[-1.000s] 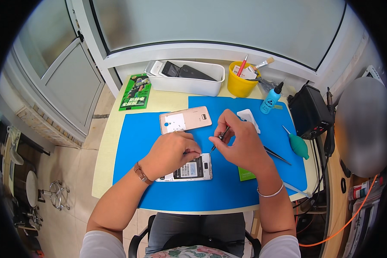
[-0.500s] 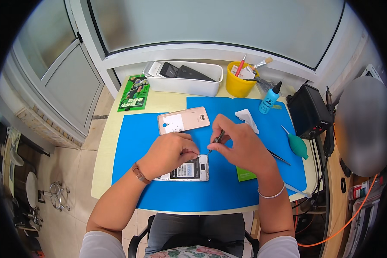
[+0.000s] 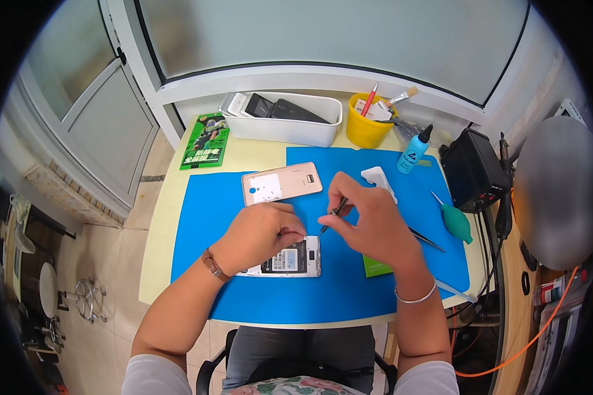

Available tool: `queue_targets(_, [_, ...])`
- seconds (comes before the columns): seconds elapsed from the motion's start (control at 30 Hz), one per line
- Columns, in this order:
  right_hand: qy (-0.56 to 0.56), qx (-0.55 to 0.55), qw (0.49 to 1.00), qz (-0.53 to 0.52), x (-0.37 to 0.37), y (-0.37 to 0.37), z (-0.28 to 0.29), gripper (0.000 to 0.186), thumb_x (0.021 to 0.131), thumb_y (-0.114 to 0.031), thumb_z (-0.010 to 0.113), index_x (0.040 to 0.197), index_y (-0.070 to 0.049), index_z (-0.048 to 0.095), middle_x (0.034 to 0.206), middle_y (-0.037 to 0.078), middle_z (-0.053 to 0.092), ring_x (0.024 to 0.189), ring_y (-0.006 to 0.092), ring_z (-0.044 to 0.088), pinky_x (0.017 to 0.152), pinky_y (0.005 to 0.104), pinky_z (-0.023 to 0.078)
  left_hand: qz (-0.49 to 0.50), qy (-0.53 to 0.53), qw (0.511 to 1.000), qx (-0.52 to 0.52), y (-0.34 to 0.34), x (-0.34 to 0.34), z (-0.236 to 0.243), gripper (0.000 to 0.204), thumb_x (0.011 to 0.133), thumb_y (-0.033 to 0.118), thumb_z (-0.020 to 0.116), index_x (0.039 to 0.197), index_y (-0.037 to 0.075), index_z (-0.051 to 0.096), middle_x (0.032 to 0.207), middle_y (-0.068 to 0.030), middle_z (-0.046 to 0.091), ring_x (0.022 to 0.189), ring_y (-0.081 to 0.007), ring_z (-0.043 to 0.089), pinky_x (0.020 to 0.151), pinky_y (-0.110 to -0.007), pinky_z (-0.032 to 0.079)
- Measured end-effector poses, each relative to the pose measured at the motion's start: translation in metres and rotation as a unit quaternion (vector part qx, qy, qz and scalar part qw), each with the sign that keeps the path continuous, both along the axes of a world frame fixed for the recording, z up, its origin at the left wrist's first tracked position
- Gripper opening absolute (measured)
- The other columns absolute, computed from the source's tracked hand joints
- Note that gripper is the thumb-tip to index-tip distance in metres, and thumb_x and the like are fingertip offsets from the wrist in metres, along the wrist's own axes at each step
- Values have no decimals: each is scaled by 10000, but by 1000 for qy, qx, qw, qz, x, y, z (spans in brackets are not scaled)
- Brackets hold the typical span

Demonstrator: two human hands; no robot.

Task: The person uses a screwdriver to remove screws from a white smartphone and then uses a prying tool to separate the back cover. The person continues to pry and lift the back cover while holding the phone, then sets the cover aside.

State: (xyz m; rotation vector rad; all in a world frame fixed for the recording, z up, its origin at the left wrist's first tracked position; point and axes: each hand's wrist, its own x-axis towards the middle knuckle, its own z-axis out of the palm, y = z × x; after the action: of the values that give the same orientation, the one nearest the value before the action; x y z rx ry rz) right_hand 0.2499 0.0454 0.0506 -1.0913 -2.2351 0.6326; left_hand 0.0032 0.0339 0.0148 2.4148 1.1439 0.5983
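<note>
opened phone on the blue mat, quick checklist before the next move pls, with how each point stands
1. Phone flat on the blue mat: ok.
2. Left hand at the phone's upper edge: ok; how firmly it presses, cannot tell.
3. Slim dark tool gripped in the right hand: ok.
4. Tool tip touching the phone: cannot tell, too small near the upper right corner.
5. Back cover off the phone: ok.
6. Whole phone in sight: not ok, left hand covers part.

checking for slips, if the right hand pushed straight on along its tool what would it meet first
Probably the opened phone, at its upper right corner: the thin tool in the right hand aims there, though one view leaves the depth unclear.
</note>
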Motion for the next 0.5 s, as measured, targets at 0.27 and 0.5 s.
queue_targets(0.27, [-25,17,1000,0,1,-4,9,437,845,-288,929,1013,-118,562,860,85,729,845,219,766,732,275,562,4,2,1000,-14,0,-1,-1,104,888,159,851,980,111,840,913,-42,763,794,-221,736,702,-334,582])
queue_targets(0.5, [14,6,1000,8,3,3,-4,399,867,-178,897,1052,-124,548,889,105,738,817,242,760,680,299,563,1,1,1000,-15,0,0,1,112,893,160,854,992,108,845,913,-42,771,787,-208,738,708,-324,585])
